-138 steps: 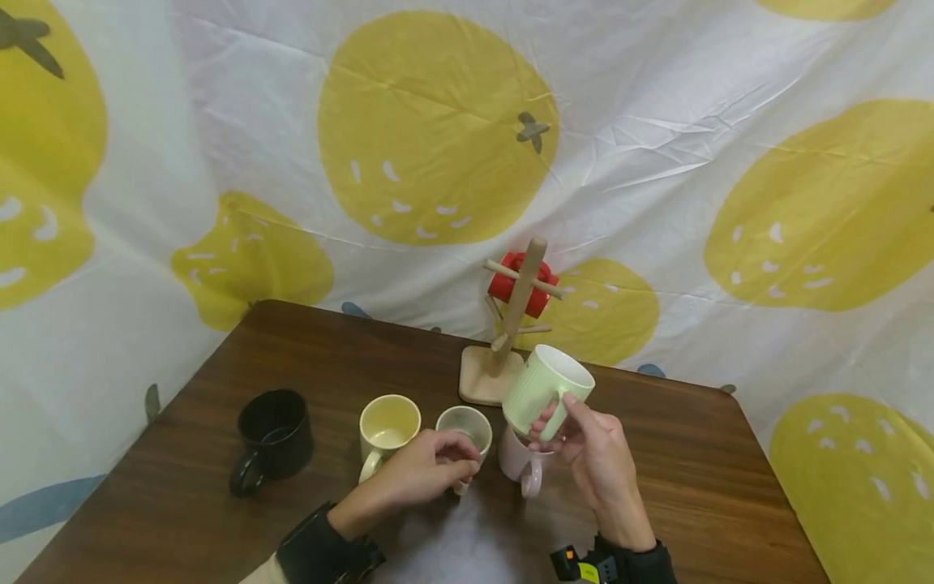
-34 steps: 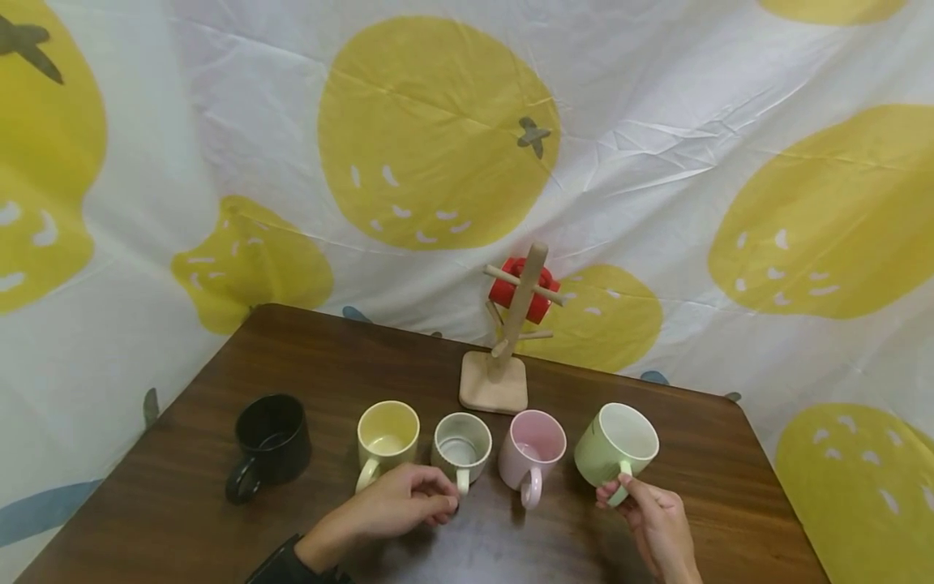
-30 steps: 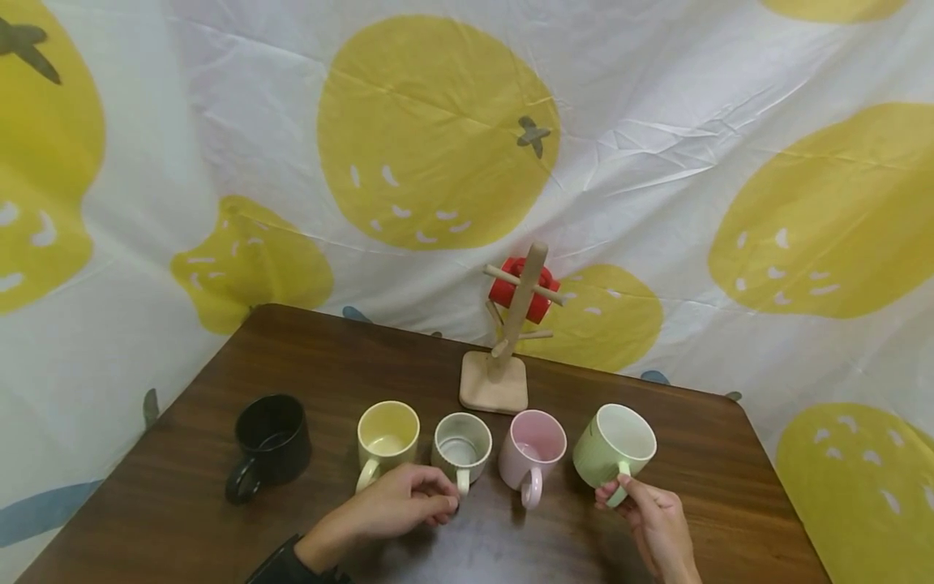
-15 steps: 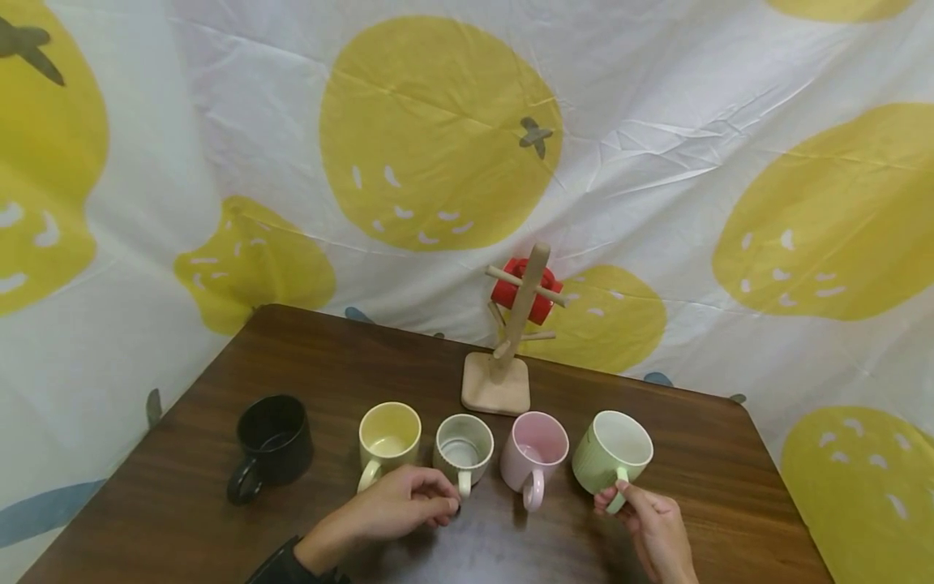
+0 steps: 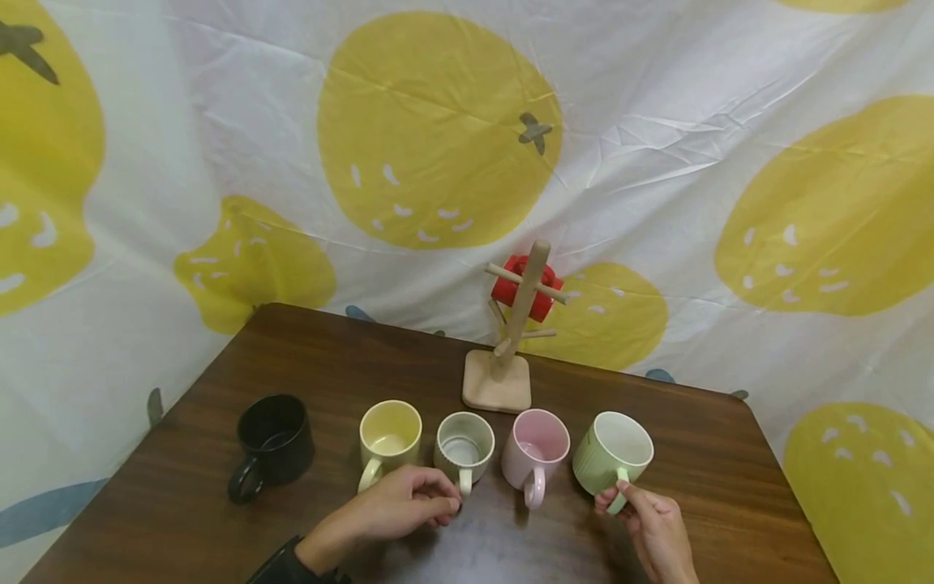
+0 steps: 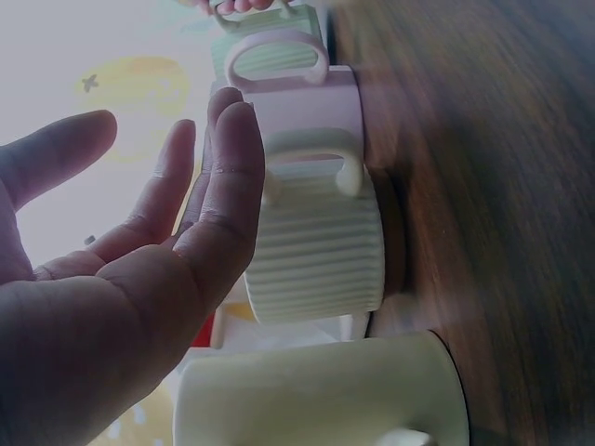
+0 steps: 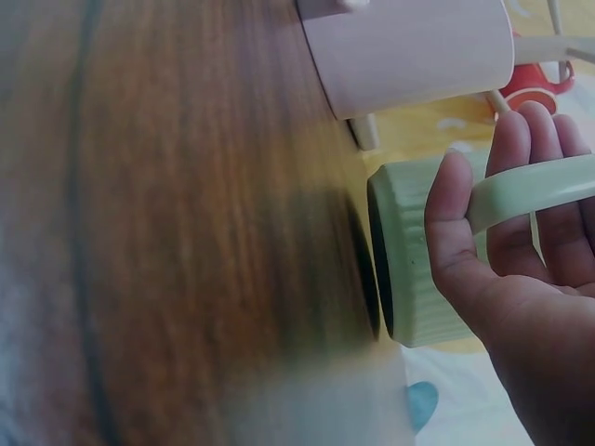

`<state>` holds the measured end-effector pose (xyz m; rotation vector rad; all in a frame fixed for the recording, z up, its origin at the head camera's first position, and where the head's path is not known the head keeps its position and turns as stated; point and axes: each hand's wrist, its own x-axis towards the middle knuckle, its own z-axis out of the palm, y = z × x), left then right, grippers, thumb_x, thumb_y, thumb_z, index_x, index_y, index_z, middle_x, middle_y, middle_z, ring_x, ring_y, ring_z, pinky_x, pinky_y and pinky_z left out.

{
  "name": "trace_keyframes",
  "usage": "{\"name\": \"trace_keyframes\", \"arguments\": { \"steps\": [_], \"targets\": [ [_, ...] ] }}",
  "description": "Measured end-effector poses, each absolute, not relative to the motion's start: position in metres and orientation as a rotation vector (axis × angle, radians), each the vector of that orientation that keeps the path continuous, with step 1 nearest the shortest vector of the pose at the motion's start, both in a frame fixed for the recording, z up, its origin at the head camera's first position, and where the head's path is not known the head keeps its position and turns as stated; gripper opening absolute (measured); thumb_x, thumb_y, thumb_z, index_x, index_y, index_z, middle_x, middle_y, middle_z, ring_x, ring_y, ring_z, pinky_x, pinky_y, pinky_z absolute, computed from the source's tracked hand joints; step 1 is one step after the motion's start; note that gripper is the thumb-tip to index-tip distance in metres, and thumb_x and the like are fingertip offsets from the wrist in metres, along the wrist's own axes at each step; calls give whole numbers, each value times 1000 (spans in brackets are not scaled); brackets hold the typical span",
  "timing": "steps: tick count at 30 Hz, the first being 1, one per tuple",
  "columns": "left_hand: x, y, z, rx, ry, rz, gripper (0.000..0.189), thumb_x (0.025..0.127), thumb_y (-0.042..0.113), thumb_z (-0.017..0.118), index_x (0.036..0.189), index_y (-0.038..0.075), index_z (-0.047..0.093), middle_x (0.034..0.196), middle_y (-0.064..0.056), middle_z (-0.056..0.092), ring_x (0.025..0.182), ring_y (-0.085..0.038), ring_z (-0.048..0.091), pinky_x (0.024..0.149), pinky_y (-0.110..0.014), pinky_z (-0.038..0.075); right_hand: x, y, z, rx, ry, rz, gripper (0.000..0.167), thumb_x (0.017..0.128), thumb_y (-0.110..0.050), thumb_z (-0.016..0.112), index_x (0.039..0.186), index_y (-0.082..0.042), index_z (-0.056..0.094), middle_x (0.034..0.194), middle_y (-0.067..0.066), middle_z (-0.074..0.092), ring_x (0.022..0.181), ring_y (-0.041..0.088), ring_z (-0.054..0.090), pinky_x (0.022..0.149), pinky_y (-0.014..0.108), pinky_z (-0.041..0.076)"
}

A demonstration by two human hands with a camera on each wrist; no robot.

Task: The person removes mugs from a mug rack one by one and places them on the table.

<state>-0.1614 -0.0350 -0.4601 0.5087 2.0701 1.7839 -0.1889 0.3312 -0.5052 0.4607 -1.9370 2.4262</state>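
Observation:
My right hand [image 5: 652,526] holds the ribbed pale green mug [image 5: 604,457] by its handle, thumb on one side and fingers on the other. The mug stands upright at the right end of a row, its base right at the tabletop in the right wrist view. My left hand [image 5: 400,503] has relaxed, slightly bent fingers and nothing in them. Its fingertips are beside the handle of a small ribbed grey-white mug [image 5: 464,447], and the hand partly covers the yellow mug [image 5: 389,436]. Between grey-white and green stands a pink mug [image 5: 536,451].
A black mug [image 5: 274,439] stands apart at the left, handle toward me. Behind the row is a wooden mug tree [image 5: 497,389] with a red mug [image 5: 541,307] hanging on an upper peg. A lemon-print cloth [image 5: 642,195] hangs behind the brown table [image 5: 350,349].
The green mug has gone from tilted above the pink mug to upright at its right, settling slightly lower lately. My left hand has drawn back from over the grey-white mug to its handle side.

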Motion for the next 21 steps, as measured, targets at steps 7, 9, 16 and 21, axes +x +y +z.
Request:
{"name": "trace_keyframes", "arguments": {
  "steps": [7, 9, 16, 21],
  "targets": [
    [-161, -36, -461, 494, 2063, 1788, 21, 94, 10, 63, 102, -10, 65, 92, -7, 70, 82, -19, 66, 71, -32, 57, -187, 329, -506, 436, -1954, 2417, 35, 103, 0, 44, 83, 15, 68, 81, 8, 72, 78, 18, 70, 76, 31, 57],
    [-161, -36, -461, 489, 2067, 1782, 21, 94, 10, 63, 102, -9, 65, 91, -7, 70, 82, -19, 66, 71, -32, 57, -187, 328, -505, 431, -1958, 2417, 34, 102, 1, 44, 83, 15, 69, 81, 7, 72, 78, 18, 70, 77, 31, 56],
    [-161, -36, -461, 493, 2093, 1753, 20, 94, 12, 63, 101, -7, 66, 87, -9, 69, 78, -19, 65, 69, -31, 56, -184, 329, -506, 434, -1968, 2469, 34, 102, 2, 42, 87, 12, 71, 82, 6, 73, 80, 17, 71, 79, 29, 56],
    [-161, -36, -461, 492, 2095, 1753, 20, 94, 12, 63, 101, -7, 66, 88, -10, 69, 78, -19, 65, 69, -31, 56, -185, 332, -508, 520, -1995, 2538, 37, 103, 3, 39, 92, 6, 74, 87, 5, 75, 86, 17, 72, 83, 29, 55]
  ]
}}
